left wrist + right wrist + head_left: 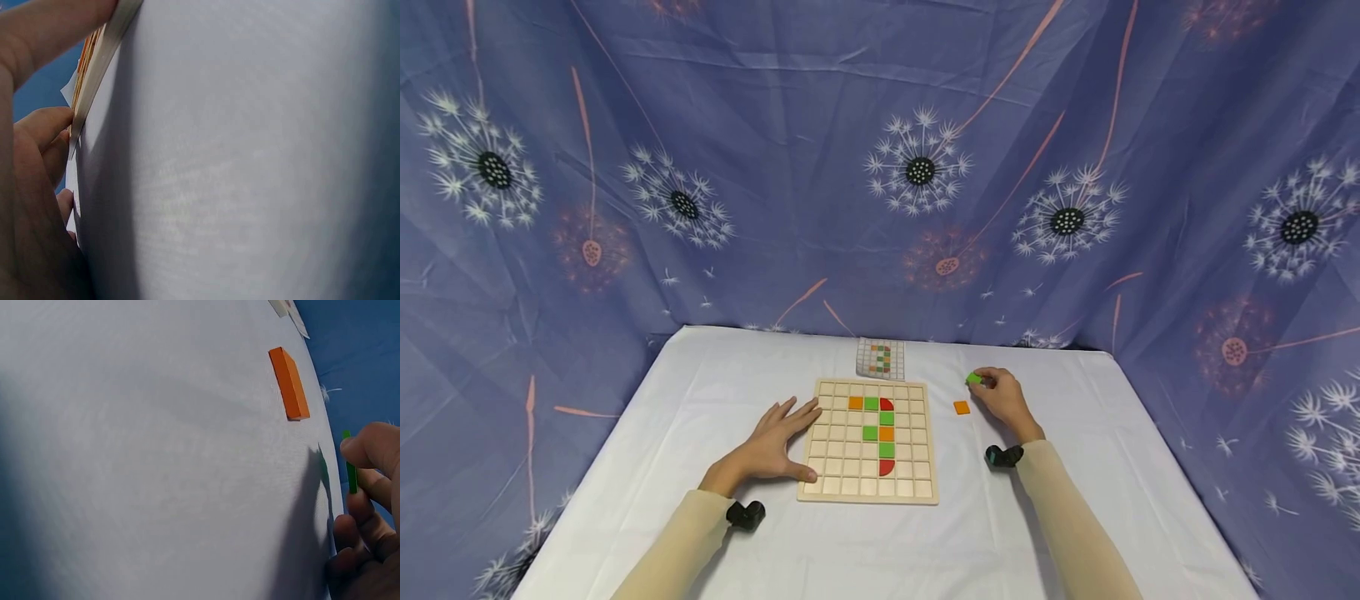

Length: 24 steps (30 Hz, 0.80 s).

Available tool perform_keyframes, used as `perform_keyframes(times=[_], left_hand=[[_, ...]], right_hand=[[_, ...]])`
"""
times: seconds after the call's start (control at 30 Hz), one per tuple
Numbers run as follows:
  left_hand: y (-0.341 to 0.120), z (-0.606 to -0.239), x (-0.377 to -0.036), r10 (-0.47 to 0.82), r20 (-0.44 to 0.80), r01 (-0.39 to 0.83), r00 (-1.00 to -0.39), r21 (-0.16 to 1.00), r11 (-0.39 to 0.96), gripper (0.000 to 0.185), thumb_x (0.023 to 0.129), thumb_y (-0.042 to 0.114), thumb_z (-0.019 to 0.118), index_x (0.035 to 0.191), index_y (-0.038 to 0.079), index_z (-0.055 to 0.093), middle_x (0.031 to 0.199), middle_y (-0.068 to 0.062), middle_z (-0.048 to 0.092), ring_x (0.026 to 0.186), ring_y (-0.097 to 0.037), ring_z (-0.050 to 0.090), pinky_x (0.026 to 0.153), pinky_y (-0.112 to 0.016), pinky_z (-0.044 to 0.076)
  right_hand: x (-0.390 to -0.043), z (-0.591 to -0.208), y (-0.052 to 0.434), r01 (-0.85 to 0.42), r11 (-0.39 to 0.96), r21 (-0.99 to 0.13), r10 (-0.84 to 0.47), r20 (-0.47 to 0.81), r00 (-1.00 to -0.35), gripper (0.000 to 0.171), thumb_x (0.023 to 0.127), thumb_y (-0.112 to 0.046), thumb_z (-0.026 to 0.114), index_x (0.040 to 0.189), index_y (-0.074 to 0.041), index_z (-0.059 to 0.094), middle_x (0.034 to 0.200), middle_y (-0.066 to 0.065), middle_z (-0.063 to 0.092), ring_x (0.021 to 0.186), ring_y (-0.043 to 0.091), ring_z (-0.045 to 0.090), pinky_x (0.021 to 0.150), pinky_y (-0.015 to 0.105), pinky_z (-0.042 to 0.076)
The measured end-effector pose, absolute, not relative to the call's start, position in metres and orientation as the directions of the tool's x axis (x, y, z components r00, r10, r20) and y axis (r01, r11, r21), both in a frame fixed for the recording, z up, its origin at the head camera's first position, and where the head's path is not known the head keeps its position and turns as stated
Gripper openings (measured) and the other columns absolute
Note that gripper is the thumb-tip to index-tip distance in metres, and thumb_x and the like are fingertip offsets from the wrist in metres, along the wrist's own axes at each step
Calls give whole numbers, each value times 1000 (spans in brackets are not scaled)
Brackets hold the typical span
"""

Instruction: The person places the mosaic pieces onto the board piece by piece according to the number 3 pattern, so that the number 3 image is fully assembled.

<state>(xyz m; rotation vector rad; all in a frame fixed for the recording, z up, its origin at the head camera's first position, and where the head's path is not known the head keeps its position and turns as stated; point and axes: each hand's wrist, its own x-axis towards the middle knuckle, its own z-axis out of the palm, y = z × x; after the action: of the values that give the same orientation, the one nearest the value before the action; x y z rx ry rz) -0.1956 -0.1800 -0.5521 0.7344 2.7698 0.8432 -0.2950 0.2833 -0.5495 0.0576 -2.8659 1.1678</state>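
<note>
A wooden grid board (838, 467) lies on the table with orange and green square tiles and two red quarter-round tiles in its cells. My left hand (767, 446) rests spread at the board's left edge, its thumb on the lower left corner and fingers at the upper left side. Right of the board, my right hand (1003, 398) pinches a green tile (350, 464) between thumb and fingers, just above the cloth. An orange square tile (962, 407) lies between that hand and the board.
Behind the board lies a pattern card (865, 372) printed with a small coloured grid. White cloth (955, 550) covers the table. A blue dandelion-print curtain (820, 167) hangs around its back and sides. Each wrist wears a black camera (746, 516).
</note>
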Motion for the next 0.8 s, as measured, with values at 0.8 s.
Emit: perform_keyframes(times=[0.8], left_hand=[[-181,-550,-195,496,-17,405,-868,554,727,119,66,66,86,160,12,39,171,-6,26,158,-46,12,126,-67,6]], right_hand=[[-261,-528,245,-202,632,-748,-128,155,-979,34,92,-19,77,124,-8,72,113,11,66,103,29,61,83,40,54]])
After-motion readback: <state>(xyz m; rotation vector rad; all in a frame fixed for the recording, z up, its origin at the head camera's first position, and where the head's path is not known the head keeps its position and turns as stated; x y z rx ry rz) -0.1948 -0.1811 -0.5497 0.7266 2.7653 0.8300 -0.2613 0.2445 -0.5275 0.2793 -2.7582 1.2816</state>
